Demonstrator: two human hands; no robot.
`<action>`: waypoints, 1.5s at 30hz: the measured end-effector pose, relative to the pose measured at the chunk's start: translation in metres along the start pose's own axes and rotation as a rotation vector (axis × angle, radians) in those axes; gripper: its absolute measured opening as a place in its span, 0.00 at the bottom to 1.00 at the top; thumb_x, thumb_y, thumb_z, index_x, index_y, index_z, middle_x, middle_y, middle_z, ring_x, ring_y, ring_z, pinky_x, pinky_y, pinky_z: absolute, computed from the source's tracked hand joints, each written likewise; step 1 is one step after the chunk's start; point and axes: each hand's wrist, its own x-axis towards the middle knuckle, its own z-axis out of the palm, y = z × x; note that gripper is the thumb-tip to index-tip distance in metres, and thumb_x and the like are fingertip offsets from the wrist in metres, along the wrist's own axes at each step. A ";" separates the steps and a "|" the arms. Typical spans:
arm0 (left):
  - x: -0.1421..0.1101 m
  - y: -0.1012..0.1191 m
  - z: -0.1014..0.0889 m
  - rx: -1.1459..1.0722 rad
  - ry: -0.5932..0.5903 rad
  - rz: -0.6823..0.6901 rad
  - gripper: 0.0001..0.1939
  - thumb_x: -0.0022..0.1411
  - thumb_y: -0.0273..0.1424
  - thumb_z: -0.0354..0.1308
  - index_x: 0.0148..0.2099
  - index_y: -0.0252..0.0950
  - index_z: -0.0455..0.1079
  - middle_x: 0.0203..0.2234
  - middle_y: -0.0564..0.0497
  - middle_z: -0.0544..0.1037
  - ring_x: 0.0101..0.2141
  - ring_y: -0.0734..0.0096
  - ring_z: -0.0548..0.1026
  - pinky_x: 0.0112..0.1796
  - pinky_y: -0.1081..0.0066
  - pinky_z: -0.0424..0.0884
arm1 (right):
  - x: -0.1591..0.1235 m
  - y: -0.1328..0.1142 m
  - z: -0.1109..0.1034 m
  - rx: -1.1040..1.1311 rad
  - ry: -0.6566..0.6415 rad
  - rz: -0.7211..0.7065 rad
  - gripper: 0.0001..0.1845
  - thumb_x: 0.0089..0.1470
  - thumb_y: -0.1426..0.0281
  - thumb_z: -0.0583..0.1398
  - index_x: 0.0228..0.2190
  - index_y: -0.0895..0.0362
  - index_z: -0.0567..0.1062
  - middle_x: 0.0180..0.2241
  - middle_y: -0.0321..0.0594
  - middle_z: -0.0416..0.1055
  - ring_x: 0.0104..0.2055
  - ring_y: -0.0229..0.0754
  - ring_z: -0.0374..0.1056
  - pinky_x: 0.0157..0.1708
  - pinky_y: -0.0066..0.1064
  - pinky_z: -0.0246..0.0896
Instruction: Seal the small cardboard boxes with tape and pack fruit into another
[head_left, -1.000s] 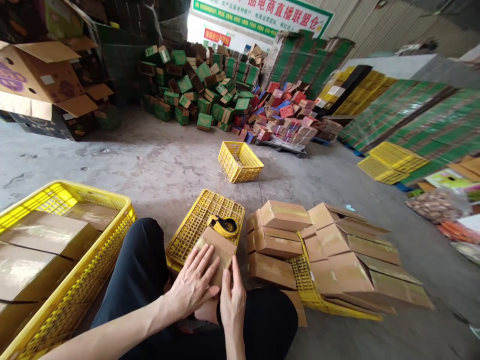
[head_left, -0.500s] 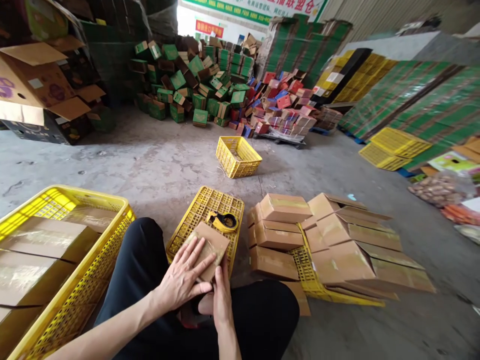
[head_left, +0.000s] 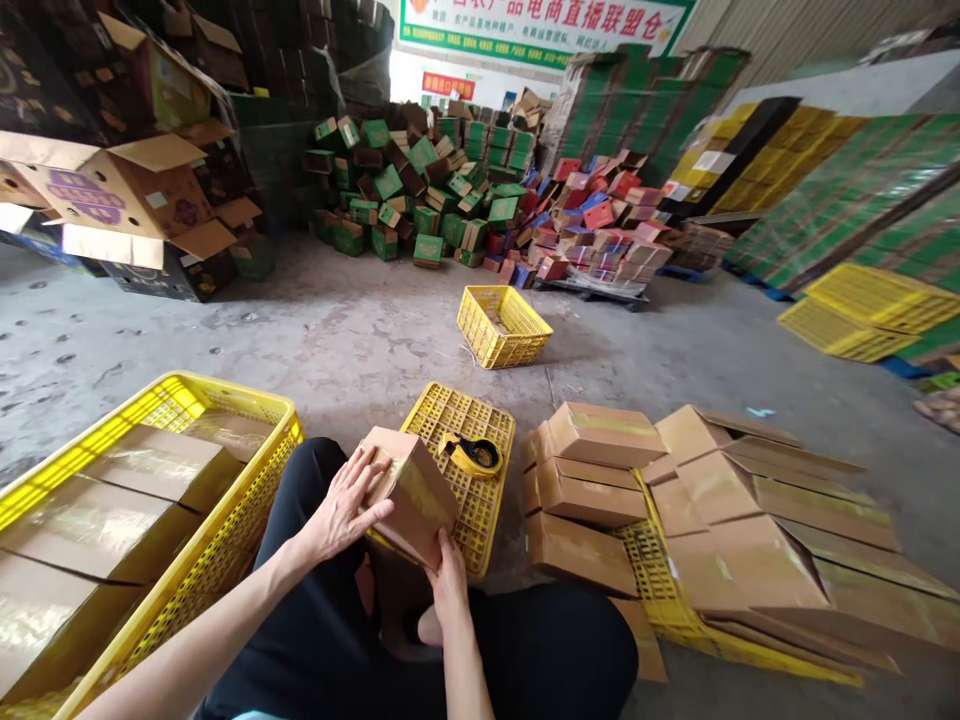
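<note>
A taped brown cardboard box [head_left: 424,490] is tilted between my hands, above the near-left part of an upturned yellow crate [head_left: 495,530]. My left hand [head_left: 349,505] lies spread against its left end, fingers stretched over the cardboard. At the box's lower right corner, my right hand [head_left: 448,575] grips the edge, thumb on the near face and the other fingers partly hidden beneath. A yellow tape dispenser [head_left: 472,457] with a black centre rests on the crate, just right of the box.
Left of my legs stands a large yellow crate [head_left: 296,420] holding several taped boxes [head_left: 161,460]. To the right, stacked cardboard boxes [head_left: 592,485] and open cartons [head_left: 750,560] sit around another yellow crate [head_left: 646,565]. A smaller yellow crate [head_left: 502,345] stands ahead on the concrete floor.
The box has been turned and tipped up, so its long side now shows. My left hand shifted from its top to its left end; my right hand went to the lower right corner.
</note>
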 end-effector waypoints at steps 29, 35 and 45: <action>0.003 -0.015 0.144 0.351 -0.042 -0.014 0.42 0.73 0.48 0.50 0.74 0.20 0.51 0.72 0.23 0.51 0.73 0.35 0.46 0.66 0.40 0.55 | 0.024 -0.019 -0.012 -1.236 0.102 -0.371 0.39 0.71 0.55 0.43 0.71 0.68 0.56 0.74 0.63 0.46 0.76 0.65 0.41 0.70 0.64 0.37; 0.004 0.002 0.138 0.393 -0.101 -0.014 0.34 0.70 0.37 0.56 0.74 0.30 0.58 0.73 0.29 0.50 0.72 0.33 0.46 0.66 0.39 0.54 | 0.013 -0.019 0.014 -1.278 0.027 -0.453 0.33 0.72 0.60 0.47 0.72 0.58 0.57 0.75 0.56 0.44 0.76 0.67 0.40 0.69 0.66 0.39; 0.001 0.005 0.132 0.315 -0.220 0.088 0.32 0.69 0.28 0.55 0.73 0.41 0.61 0.74 0.40 0.54 0.73 0.42 0.51 0.67 0.41 0.53 | 0.007 -0.016 0.007 -1.245 -0.139 -0.562 0.30 0.72 0.65 0.44 0.71 0.49 0.57 0.73 0.41 0.52 0.76 0.59 0.42 0.70 0.60 0.44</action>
